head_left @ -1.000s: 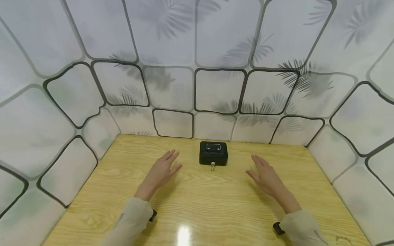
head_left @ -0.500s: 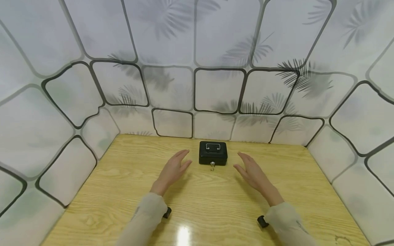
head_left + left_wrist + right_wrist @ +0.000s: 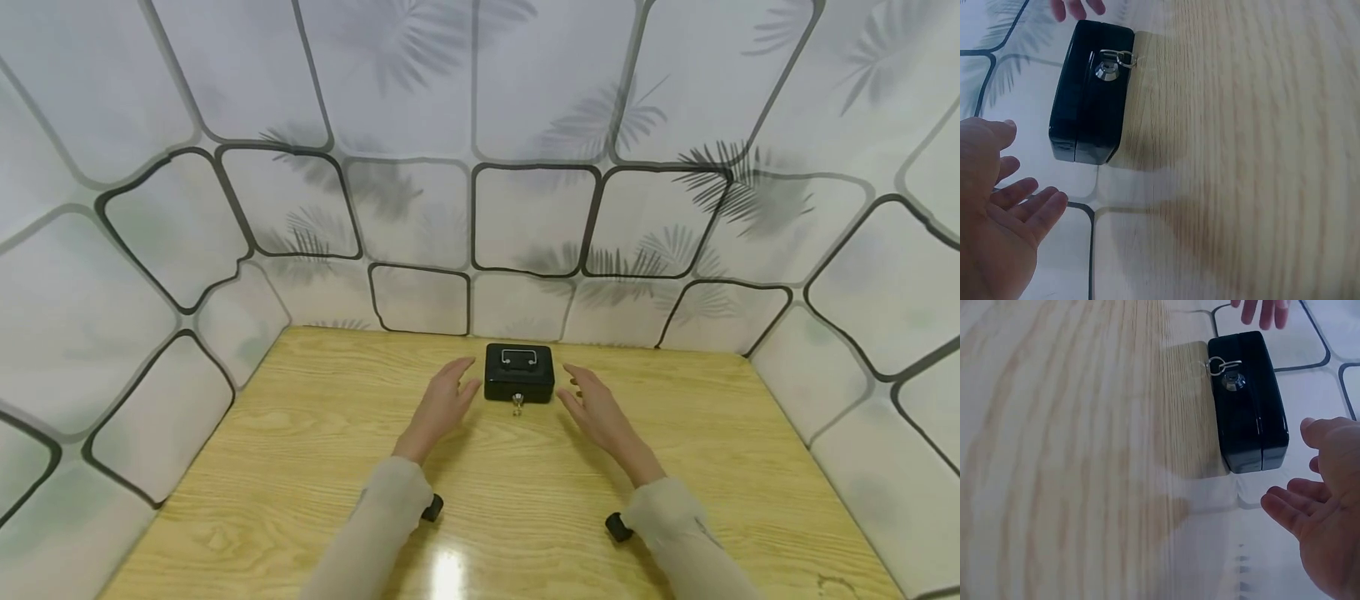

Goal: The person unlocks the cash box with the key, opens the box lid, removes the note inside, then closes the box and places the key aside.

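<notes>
A small black cash box (image 3: 519, 372) with a folding metal handle on its lid sits on the table near the back wall. From the lock on its front sticks a key (image 3: 1109, 67) with a ring. My left hand (image 3: 442, 407) is just left of the box, fingers relaxed and thumb apart from them. On the other side, my right hand (image 3: 597, 410) is held close to the box's right wall, its fingers slightly bent. In both wrist views a gap shows between the near palm and the box, and neither hand holds anything.
The wood-grain table (image 3: 300, 467) runs up to a patterned cloth wall (image 3: 420, 208) at the back and sides. Black straps (image 3: 618, 527) show at both sleeve cuffs. Light glares off the table's front middle.
Both hands have moved inward and slightly forward, from wide apart to close beside the cash box. The box has stayed in place.
</notes>
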`<state>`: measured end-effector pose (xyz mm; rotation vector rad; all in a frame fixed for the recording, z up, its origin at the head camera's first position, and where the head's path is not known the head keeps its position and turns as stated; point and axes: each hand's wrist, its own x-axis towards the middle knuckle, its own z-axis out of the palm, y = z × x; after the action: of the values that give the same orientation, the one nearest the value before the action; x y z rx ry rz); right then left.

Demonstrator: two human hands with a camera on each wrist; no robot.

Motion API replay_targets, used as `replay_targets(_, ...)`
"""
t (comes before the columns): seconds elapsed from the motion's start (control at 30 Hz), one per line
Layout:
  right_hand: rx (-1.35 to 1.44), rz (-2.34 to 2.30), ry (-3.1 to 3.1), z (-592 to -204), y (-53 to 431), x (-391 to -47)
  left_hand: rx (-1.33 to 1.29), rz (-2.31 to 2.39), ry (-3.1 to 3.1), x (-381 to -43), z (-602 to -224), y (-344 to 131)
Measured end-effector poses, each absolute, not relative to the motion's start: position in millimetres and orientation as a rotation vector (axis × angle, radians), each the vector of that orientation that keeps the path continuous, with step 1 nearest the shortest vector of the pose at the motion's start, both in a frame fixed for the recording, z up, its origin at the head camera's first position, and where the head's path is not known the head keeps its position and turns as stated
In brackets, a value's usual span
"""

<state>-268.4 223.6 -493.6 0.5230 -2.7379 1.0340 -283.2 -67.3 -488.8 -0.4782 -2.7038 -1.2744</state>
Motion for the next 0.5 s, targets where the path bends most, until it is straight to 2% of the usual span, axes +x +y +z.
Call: replay_targets(0.5,0.468,1.102,-2.744,-498,208,-284,-0.490,-1.424,-2.766,-294,-493,-50)
